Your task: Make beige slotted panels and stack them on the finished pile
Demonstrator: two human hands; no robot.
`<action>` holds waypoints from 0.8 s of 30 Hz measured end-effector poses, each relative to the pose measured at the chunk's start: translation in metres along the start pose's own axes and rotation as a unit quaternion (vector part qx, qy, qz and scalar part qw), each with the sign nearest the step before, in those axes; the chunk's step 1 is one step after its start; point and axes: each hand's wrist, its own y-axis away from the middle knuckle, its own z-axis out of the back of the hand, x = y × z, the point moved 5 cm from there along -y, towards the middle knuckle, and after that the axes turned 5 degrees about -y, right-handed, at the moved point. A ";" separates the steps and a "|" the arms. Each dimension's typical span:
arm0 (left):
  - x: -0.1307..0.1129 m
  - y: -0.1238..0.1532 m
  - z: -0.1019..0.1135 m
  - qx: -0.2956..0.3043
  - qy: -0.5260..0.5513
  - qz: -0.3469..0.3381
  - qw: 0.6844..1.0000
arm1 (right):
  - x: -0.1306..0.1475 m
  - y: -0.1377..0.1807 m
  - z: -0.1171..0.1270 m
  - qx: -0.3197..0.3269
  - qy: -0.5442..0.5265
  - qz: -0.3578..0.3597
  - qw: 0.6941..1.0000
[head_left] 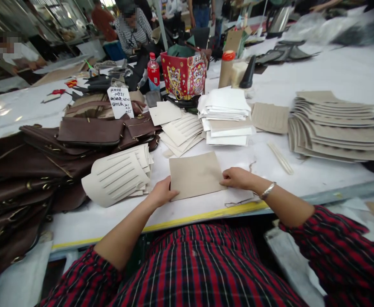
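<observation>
A plain beige rectangular panel (196, 175) lies before me near the table's front edge. My left hand (161, 192) pinches its lower left side, thumb on top. At the right edge my right hand (236, 178) grips it with curled fingers. Left of the panel is a fanned pile of cream slotted pieces (118, 177). Beyond it lie more cream slotted pieces (183, 128) and a stack of white sheets (224, 106). Two thin pale strips (280, 157) rest to the right of my right hand.
Dark brown leather bags (91, 132) cover the left side. A tall stack of beige pieces (334, 128) stands at the right. Farther back are a red bottle (153, 72), a red patterned box (184, 74) and an orange-capped jar (227, 68). Other people work in the background.
</observation>
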 end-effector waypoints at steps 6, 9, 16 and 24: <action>-0.002 0.000 -0.002 -0.001 -0.029 0.000 1.000 | 0.000 -0.001 0.001 -0.004 -0.005 -0.001 1.000; -0.004 0.006 0.002 -0.005 -0.044 -0.003 0.999 | 0.000 -0.002 0.001 0.026 0.032 -0.016 0.999; -0.061 0.026 -0.011 -0.228 -0.145 -0.189 0.944 | 0.003 0.001 -0.001 0.043 0.120 -0.022 0.992; -0.135 0.004 -0.073 -0.106 -0.163 -0.341 0.920 | 0.000 -0.006 0.006 0.088 0.089 -0.006 0.992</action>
